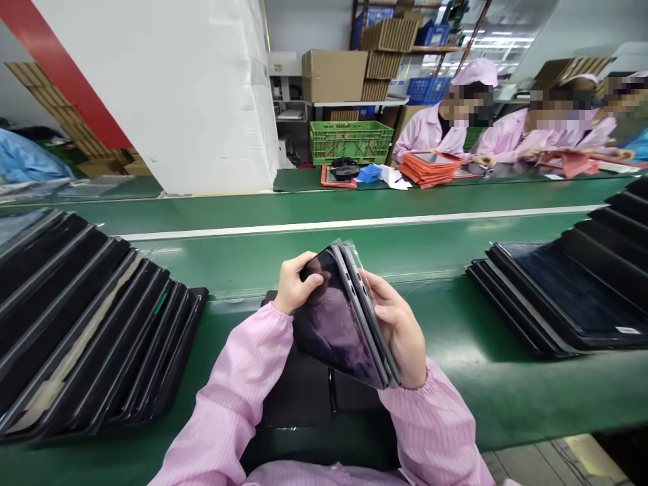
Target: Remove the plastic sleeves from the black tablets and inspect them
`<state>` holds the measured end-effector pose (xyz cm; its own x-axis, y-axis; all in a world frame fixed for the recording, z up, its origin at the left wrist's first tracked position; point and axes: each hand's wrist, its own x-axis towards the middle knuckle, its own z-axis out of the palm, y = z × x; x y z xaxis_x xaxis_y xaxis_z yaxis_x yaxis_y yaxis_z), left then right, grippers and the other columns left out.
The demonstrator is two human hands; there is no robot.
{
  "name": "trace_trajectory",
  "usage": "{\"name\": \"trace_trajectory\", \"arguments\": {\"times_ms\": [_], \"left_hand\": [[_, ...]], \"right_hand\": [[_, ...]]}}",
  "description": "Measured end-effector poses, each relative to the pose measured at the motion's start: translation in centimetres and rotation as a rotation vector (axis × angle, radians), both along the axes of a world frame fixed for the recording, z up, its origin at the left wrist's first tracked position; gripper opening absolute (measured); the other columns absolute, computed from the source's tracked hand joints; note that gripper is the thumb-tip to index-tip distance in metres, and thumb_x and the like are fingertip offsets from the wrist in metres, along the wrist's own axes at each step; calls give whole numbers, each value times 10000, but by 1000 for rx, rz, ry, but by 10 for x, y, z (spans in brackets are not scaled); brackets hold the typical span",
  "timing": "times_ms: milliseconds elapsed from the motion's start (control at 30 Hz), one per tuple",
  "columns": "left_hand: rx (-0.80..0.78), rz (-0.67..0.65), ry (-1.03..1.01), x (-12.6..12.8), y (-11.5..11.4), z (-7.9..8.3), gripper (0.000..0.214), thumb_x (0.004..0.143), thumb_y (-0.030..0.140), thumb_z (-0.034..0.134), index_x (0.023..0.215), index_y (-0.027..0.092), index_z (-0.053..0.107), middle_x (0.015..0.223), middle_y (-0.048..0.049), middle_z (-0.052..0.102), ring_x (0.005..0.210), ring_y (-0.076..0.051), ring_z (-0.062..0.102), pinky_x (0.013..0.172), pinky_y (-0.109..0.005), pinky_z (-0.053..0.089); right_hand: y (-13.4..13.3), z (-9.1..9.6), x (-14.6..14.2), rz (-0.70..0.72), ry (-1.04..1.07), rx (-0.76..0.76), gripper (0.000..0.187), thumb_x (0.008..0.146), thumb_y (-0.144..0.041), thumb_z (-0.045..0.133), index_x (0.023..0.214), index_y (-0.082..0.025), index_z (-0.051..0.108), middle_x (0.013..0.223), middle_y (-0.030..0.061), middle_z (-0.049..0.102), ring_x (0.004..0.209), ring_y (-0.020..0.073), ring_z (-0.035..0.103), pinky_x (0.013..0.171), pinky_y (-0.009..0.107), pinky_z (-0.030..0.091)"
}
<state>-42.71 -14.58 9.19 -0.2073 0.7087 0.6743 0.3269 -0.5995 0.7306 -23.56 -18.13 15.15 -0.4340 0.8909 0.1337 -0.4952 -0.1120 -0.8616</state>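
Observation:
Two tablets are held upright on edge, one against the other, above the green bench. The nearer tablet (334,324) shows its glossy dark screen; the second tablet (372,307) stands behind it, with clear film sticking up at its top corner. My left hand (298,283) is closed on the left side of the nearer tablet, thumb on the screen. My right hand (402,331) grips the pair from the right, its fingers on the outer side of the second one. Beneath them a black folding cover (298,398) lies spread on the bench, partly hidden by my sleeves.
Leaning stacks of black tablet covers stand at the left (121,324) and right (547,297). Across the green bench (243,263) are orange sleeves (430,167), a blue box (369,173) and a green crate (352,140). Several people in pink work at the far right. A white pillar (202,94) rises behind.

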Motion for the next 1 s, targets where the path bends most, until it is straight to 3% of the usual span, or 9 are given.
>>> {"name": "trace_trajectory", "arguments": {"times_ms": [167, 533, 1000], "left_hand": [[27, -2, -74, 5, -1, 0, 522, 730, 669, 709, 917, 207, 553, 633, 46, 549, 553, -128, 493, 565, -250, 386], [45, 36, -6, 9, 0, 1, 520, 753, 687, 669, 874, 209, 504, 668, 47, 484, 558, -120, 458, 554, -247, 372], [111, 30, -7, 7, 0, -2, 547, 776, 726, 625, 890, 205, 503, 634, 53, 474, 534, -117, 451, 532, -238, 368]], "right_hand": [[3, -4, 2, -26, 38, -48, 424, 670, -231, 574, 1062, -224, 736, 975, 27, 760, 920, 246, 681, 904, 381, 518], [2, -6, 2, -59, 71, -86, 409, 696, -207, 535, 1037, -220, 761, 969, 13, 769, 944, 243, 692, 914, 359, 519], [-5, -6, 1, 10, 80, -57, 394, 720, -199, 558, 1062, -242, 748, 975, -1, 760, 873, 185, 680, 842, 280, 533]]}}
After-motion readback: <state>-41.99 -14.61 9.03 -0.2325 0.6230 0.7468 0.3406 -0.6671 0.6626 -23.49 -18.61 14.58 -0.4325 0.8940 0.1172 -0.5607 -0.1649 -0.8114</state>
